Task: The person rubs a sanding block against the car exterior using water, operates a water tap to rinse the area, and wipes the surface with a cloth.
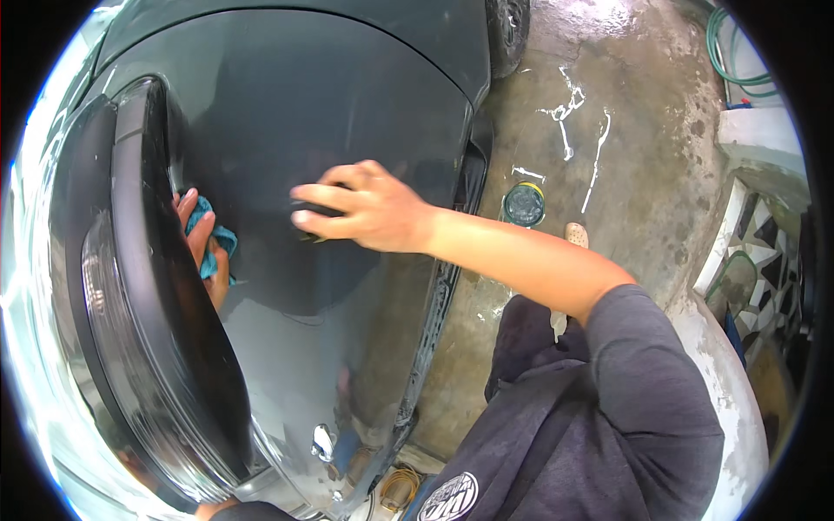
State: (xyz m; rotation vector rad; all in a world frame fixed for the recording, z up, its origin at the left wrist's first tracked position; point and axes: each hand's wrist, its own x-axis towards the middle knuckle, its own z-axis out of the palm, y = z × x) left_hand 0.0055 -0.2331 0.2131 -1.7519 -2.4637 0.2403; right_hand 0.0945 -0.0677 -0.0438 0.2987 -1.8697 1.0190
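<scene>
My right hand reaches across the dark grey car panel, its fingers curled over a small black block with a thin yellow-green edge below. The block lies at the panel; its exact kind does not show. On the left, my left hand grips a teal cloth close to the panel, fingers bent round it. A large black housing, which looks like the side mirror, hides most of the left forearm. The panel surface is glossy, with a duller patch around my right hand.
A chrome door handle is on the lower part of the panel. On the concrete floor stand a round tub and streaks of white foam. A wheel is at the top, a green hose far right.
</scene>
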